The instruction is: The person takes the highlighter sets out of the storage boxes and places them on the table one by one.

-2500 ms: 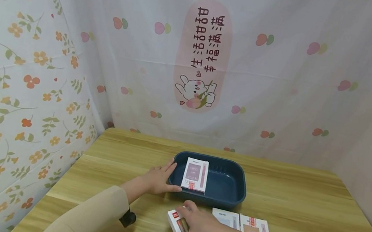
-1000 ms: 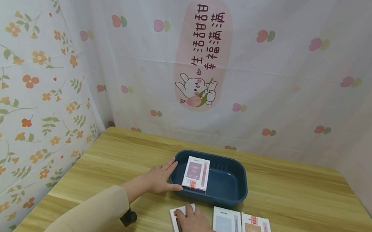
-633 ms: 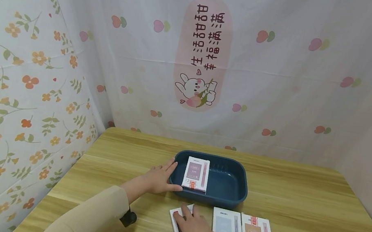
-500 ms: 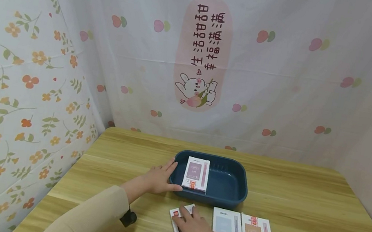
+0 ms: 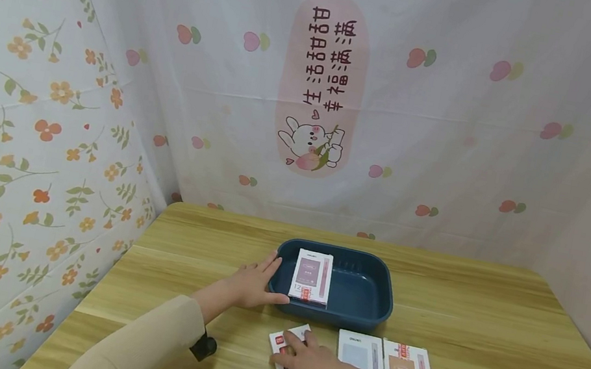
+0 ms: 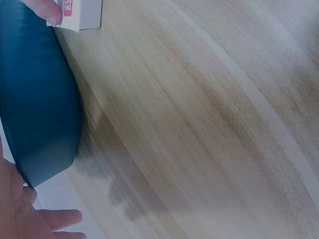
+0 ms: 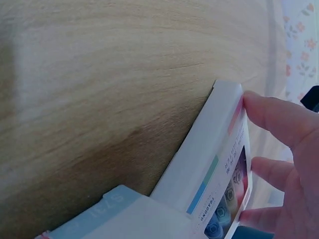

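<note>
A dark blue tray [image 5: 364, 299] sits mid-table with one white-and-mauve box [image 5: 311, 277] lying in its left half. My left hand [image 5: 252, 286] rests against the tray's left end, fingers straight and thumb along the front wall. In the left wrist view the tray's wall [image 6: 35, 99] fills the left side. My right hand [image 5: 309, 366] lies over a white box [image 5: 282, 341] in front of the tray and grips it. In the right wrist view my fingers [image 7: 271, 112] curl over the edge of this box [image 7: 214, 164], whose side carries coloured strips.
Two more flat boxes lie side by side right of my right hand, a pale blue one [image 5: 357, 356] and a tan one [image 5: 409, 367]. The wooden table [image 5: 482, 336] is hemmed in by patterned curtains at the back and left. A small black object [image 5: 204, 347] sits under my left forearm.
My right hand has shifted slightly on the white box, which has slid and turned a little on the table. The left hand and tray have stayed put.
</note>
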### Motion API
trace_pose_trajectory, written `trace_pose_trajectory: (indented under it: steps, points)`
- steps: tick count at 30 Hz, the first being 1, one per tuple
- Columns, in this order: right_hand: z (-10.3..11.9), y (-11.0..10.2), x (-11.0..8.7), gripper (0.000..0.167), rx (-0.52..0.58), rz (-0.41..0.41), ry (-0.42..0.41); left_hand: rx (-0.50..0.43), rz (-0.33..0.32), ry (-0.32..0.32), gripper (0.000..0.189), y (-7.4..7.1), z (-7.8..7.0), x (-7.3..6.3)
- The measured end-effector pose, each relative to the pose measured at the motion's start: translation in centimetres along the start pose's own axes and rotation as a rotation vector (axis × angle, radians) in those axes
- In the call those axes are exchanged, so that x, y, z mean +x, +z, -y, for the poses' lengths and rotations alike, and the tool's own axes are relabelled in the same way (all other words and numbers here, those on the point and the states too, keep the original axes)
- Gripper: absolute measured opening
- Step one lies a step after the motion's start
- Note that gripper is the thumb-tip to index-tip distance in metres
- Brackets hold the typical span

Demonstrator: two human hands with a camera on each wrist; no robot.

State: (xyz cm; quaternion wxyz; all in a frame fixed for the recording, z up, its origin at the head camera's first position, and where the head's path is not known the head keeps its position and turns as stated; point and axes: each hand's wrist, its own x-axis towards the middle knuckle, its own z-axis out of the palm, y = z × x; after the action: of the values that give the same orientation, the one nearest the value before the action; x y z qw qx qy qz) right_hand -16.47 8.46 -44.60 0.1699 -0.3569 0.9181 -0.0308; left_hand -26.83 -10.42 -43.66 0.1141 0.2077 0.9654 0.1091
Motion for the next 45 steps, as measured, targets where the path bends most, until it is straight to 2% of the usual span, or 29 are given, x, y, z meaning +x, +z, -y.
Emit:
trace_pose_trajectory:
  steps: [6,14,17,27,38,45]
  points:
    - [0.25,-0.3,-0.14,0.061,0.02,-0.02,0.057,0.0,0.005,-0.004,0.096,0.05,0.01,0.02]
    - [0.62,-0.03,-0.46,0.067,-0.058,-0.118,0.117,-0.006,-0.005,-0.001,0.097,0.17,0.16,0.02]
    - [0.69,0.11,-0.46,0.068,-0.078,-0.132,0.143,-0.007,-0.006,0.001,0.096,0.15,0.14,-0.05]
    - [0.71,-0.12,-0.41,0.07,-0.061,-0.076,0.266,-0.009,-0.004,-0.003,0.096,0.16,0.08,-0.02]
    - [0.55,0.05,-0.2,0.071,-0.066,-0.085,0.317,-0.012,0.008,-0.009,0.095,0.09,0.01,0.0]
    - [0.11,-0.28,-0.07,0.069,-0.065,-0.051,0.37,-0.006,0.011,-0.011,0.097,0.19,0.11,0.12]
